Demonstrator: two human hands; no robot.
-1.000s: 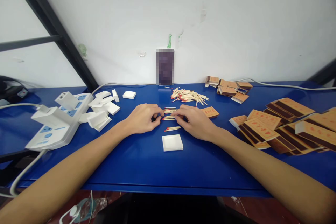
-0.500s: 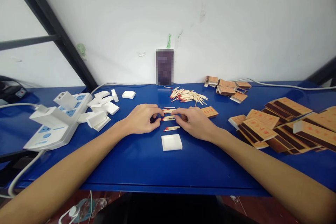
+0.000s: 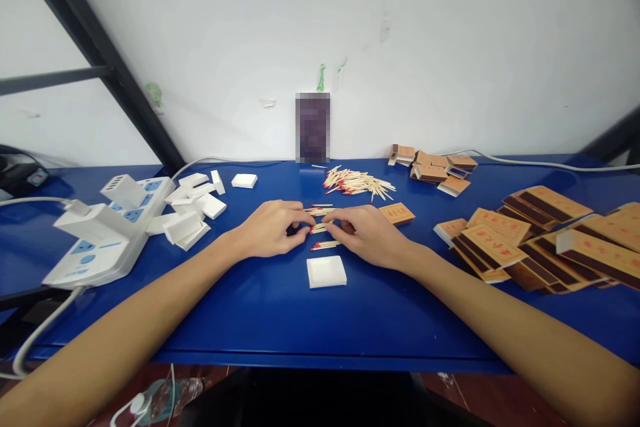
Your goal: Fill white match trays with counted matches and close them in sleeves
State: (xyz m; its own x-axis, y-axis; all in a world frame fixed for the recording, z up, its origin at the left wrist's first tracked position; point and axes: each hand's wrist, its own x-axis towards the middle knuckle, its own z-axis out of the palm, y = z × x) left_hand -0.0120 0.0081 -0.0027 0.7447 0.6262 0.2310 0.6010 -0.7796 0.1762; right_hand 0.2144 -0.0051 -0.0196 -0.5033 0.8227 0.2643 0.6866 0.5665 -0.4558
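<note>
My left hand (image 3: pixel 275 229) is curled, thumb and forefinger at the red-headed end of a small group of matches (image 3: pixel 321 229). At the opposite end, the curled fingers of my right hand (image 3: pixel 367 232) meet the same matches. Another small group of matches (image 3: pixel 319 211) lies just beyond my fingertips, partly covered by them. Closer to me is a third little row of matches (image 3: pixel 325 245). In front of that sits a white matchbox tray (image 3: pixel 327 272). Past my right hand rests an orange matchbox sleeve (image 3: pixel 399 213), and a loose heap of matches (image 3: pixel 357 182) lies farther back.
White trays (image 3: pixel 193 207) are piled on the left beside a power strip (image 3: pixel 110 240) with plugged-in adapters. Many orange matchbox sleeves (image 3: pixel 540 240) cover the right side, with several smaller ones (image 3: pixel 433 167) behind. A blurred dark panel (image 3: pixel 313 128) stands at the wall.
Both hands have shifted slightly toward me, from around the farther group of matches to the middle one. The tray and the heaps stay as they were.
</note>
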